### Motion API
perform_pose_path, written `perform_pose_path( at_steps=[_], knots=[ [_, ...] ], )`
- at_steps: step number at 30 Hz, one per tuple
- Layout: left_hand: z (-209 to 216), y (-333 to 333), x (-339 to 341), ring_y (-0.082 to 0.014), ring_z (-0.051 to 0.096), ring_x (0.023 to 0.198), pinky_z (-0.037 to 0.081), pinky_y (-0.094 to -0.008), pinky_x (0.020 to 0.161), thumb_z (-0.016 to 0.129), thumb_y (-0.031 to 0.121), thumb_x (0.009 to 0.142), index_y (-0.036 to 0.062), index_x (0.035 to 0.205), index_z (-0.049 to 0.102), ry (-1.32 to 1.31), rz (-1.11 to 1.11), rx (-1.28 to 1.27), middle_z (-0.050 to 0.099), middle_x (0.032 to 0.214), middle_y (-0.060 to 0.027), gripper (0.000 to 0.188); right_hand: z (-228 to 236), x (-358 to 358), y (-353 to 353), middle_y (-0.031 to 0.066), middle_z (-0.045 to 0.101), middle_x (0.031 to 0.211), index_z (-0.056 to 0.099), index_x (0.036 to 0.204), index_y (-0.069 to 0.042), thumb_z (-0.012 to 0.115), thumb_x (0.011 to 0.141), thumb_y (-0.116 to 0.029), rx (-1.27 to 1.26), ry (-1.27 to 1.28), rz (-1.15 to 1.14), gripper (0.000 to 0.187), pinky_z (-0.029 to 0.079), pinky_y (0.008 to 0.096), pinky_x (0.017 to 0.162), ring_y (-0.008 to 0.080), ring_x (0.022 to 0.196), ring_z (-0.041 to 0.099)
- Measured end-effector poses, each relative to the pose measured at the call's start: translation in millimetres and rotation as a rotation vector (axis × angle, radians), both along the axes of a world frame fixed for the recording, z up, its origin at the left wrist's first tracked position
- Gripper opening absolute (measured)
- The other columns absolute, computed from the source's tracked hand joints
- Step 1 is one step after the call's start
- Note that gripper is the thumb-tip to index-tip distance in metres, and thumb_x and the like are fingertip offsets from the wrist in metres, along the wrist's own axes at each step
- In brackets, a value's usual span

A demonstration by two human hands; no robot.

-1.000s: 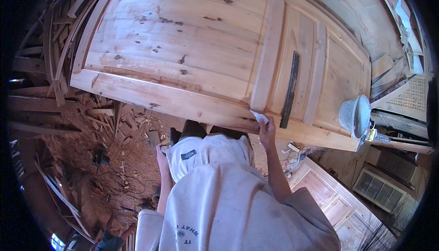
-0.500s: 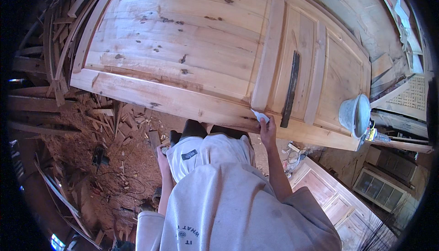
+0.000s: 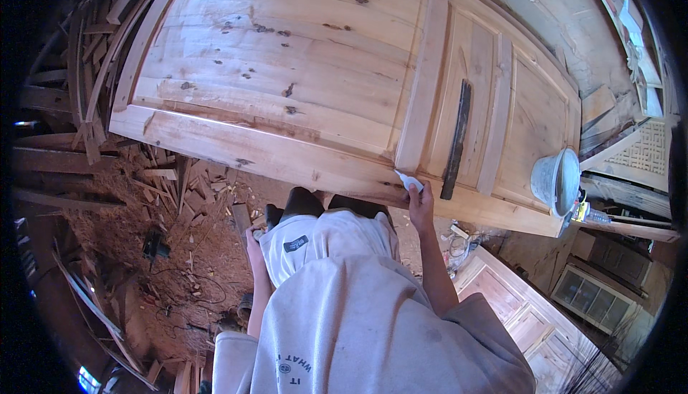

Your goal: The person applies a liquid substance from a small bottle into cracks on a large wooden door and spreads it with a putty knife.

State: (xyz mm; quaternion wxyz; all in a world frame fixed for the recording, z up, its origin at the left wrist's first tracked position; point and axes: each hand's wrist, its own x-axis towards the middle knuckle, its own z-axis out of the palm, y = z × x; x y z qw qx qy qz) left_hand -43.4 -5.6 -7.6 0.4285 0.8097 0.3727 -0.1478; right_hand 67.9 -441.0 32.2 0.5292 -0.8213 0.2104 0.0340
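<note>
A large wooden panelled door [image 3: 308, 152] lies flat in front of me, with dark knots across its broad panel. My right hand [image 3: 421, 202] is closed around a small white squeeze bottle [image 3: 411, 182] at the door's near edge. The bottle's narrow tip points at the joint where a cross rail [image 3: 423, 86] meets the near edge rail; whether it touches the wood I cannot tell. Down beside my thigh, my left hand [image 3: 254, 239] has its fingers curled, and what they hold, if anything, is too small to make out. A dark, rough strip [image 3: 456, 139] rests on the door right of the bottle.
A bluish-white bucket [image 3: 555, 182] stands at the door's right end, beside a clear plastic bottle [image 3: 596, 215]. Scrap wood [image 3: 89, 71] is piled at left. Sawdust and offcuts cover the floor [image 3: 193, 250], where a dark power tool [image 3: 155, 245] lies. Another panelled door [image 3: 494, 286] is at lower right.
Very little differs. My right hand and the white bottle have shifted slightly, the bottle's tip staying near the same joint. My left hand has hardly moved.
</note>
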Motion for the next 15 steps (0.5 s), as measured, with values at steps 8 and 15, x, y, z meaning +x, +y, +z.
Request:
perform_pose_path(
  at_steps=[8,15],
  knots=[
    [-5.7,2.8,2.4,-0.0313,0.062,0.094,0.047,-0.0395,0.082,0.068,0.033,0.085,0.0121,0.117,0.048,-0.022,-0.022,-0.014,0.063,0.101,-0.0211,0.043,-1.8,-2.5,-2.7,0.003,0.058,0.07,0.05,0.098,-0.003,0.051,0.099,-0.02,-0.047,-0.02,-0.005,0.018,0.047,0.0248,0.057,0.0091,0.062,0.055],
    [-4.9,2.3,4.0,-0.0326,0.061,0.095,0.047,-0.0404,0.083,0.068,0.033,0.084,0.0122,0.117,0.048,0.02,0.0,-0.037,0.062,0.104,-0.0205,0.044,-2.8,-1.8,-1.3,0.003,0.057,0.071,0.05,0.097,-0.003,0.053,0.098,-0.023,0.001,-0.012,-0.017,0.021,0.044,0.0261,0.056,0.0094,0.062,0.053]
  ],
)
